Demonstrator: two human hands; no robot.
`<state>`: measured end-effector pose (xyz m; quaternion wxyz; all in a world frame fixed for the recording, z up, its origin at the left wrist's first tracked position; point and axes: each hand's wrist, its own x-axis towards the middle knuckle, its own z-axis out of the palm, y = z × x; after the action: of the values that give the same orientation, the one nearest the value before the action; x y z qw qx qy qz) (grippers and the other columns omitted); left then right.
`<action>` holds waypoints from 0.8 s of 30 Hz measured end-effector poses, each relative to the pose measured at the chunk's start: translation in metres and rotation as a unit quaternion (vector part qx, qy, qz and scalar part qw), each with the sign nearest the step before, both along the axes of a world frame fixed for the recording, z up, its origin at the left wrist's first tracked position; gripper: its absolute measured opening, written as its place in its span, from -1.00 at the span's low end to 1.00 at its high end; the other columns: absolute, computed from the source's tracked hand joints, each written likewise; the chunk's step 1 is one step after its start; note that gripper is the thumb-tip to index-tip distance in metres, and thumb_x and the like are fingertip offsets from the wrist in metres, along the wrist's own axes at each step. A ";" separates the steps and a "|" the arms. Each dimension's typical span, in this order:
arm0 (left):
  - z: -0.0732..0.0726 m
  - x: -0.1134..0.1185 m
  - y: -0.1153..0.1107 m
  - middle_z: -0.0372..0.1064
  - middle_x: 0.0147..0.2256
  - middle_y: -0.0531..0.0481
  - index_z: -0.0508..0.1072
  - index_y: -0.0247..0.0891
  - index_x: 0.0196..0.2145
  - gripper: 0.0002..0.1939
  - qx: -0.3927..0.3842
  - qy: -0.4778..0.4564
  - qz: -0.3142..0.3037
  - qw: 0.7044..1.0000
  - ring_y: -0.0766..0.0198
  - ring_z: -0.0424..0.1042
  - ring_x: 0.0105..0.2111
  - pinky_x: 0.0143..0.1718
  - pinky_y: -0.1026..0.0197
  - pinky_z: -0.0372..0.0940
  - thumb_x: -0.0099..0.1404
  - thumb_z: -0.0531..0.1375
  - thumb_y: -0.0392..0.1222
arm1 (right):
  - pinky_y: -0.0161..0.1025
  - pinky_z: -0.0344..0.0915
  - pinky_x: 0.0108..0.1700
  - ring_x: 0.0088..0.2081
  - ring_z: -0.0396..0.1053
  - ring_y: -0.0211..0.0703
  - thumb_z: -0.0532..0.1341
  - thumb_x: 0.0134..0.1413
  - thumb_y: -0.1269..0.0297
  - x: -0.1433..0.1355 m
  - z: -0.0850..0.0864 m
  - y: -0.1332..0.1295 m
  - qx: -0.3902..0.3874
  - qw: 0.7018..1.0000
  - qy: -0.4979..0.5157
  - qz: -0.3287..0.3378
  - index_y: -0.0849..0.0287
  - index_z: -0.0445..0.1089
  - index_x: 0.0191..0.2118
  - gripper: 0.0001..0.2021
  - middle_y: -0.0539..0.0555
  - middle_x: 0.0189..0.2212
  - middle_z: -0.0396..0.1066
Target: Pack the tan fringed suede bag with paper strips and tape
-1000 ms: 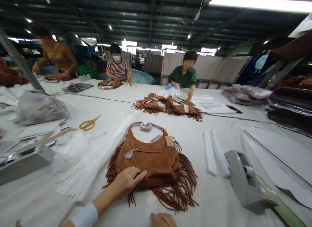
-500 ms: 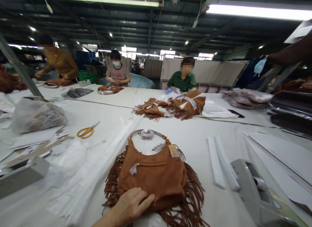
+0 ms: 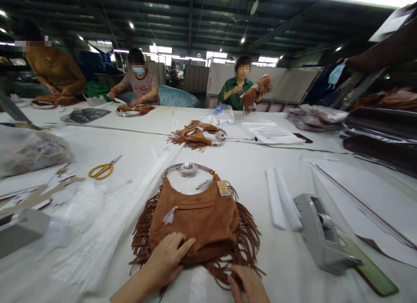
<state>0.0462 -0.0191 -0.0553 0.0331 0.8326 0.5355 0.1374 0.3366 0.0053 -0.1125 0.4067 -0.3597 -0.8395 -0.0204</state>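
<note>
The left hand [image 3: 167,257] lies flat, fingers spread, gripping nothing, on the near edge of the brown fringed suede handbag [image 3: 195,218], while the right hand [image 3: 249,283] rests open on its fringe.

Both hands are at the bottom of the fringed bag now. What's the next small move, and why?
Probably smooth the fringe flat. The left hand presses flat on the lower body of the brown suede bag, pinning it, while the right hand touches the tangled fringe at the bottom edge. Strands there splay unevenly over a white paper strip on the table.
</note>
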 end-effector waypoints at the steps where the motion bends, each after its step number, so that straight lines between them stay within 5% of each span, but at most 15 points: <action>1: 0.005 0.002 0.001 0.26 -0.07 -0.12 0.13 -0.12 0.19 -0.24 -0.014 -0.012 0.001 1.000 0.10 0.27 -0.13 -0.09 0.07 0.27 0.01 0.15 -0.41 | 0.00 0.37 -0.11 -0.14 0.42 0.06 0.14 0.21 0.25 0.005 0.004 0.005 -0.020 0.998 0.003 -0.062 0.18 0.20 0.10 -0.64 0.23 -0.16 0.45; 3: 0.014 0.007 0.005 0.25 -0.09 -0.10 0.16 -0.11 0.18 -0.28 -0.038 -0.040 0.007 0.998 0.12 0.28 -0.14 -0.09 0.11 0.26 0.05 0.22 -0.33 | 0.05 0.37 -0.14 -0.12 0.39 0.12 0.17 0.18 0.12 0.012 0.006 0.013 -0.055 0.990 -0.017 -0.126 0.19 0.18 0.12 -0.56 0.28 -0.11 0.41; 9: 0.023 0.016 0.012 0.24 -0.08 -0.08 0.25 -0.06 0.16 -0.32 -0.080 -0.079 0.025 0.993 0.12 0.30 -0.11 -0.06 0.12 0.25 0.08 0.33 -0.14 | -0.14 0.32 -0.30 -0.33 0.41 -0.06 0.02 0.27 0.32 0.024 0.003 0.023 -0.128 0.985 -0.080 -0.084 0.08 0.38 -0.22 -0.81 0.08 -0.40 0.42; 14: 0.045 0.013 0.036 0.35 -0.19 -0.01 0.45 -0.14 -0.04 -0.71 -0.151 -0.155 -0.019 0.976 0.28 0.37 -0.18 -0.11 0.24 0.29 0.38 0.04 -0.09 | -0.18 0.29 -0.28 -0.36 0.42 -0.07 0.01 0.26 0.07 0.032 0.044 0.050 -0.216 0.960 0.075 -0.161 0.10 0.39 -0.38 -0.68 0.08 -0.44 0.45; 16: 0.052 0.018 0.054 0.41 -0.17 -0.02 0.48 -0.17 -0.09 -0.65 -0.131 -0.173 -0.033 0.976 0.31 0.39 -0.16 -0.07 0.25 0.30 0.44 -0.09 -0.16 | -0.22 0.29 -0.31 -0.40 0.43 -0.09 -0.03 0.25 0.03 0.025 0.060 0.074 -0.290 0.934 0.104 -0.179 0.12 0.40 -0.34 -0.63 0.07 -0.45 0.48; 21: 0.039 0.032 0.090 0.29 0.14 -0.05 0.25 -0.14 0.19 -0.59 -0.019 -0.094 -0.087 0.992 0.25 0.26 0.14 0.15 0.13 0.20 0.42 -0.03 -0.19 | -0.23 0.27 -0.38 -0.44 0.45 -0.07 -0.15 0.24 0.06 -0.009 0.070 0.129 -0.368 0.910 0.048 -0.184 0.12 0.33 -0.46 -0.56 0.10 -0.52 0.49; 24: 0.026 0.031 0.100 0.12 0.25 -0.05 0.08 -0.09 0.28 -0.53 -0.050 -0.041 -0.113 0.991 0.20 0.13 0.23 0.20 0.07 0.14 0.45 -0.11 -0.09 | -0.20 0.26 -0.33 -0.36 0.47 -0.03 -0.16 0.24 0.10 -0.021 0.067 0.144 -0.351 0.916 0.029 -0.193 0.11 0.28 -0.42 -0.62 0.16 -0.44 0.51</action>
<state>0.0768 0.0813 -0.0291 0.1122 0.8786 0.4425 0.1400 0.3157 0.1491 -0.0450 0.2668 -0.6349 -0.6946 0.2078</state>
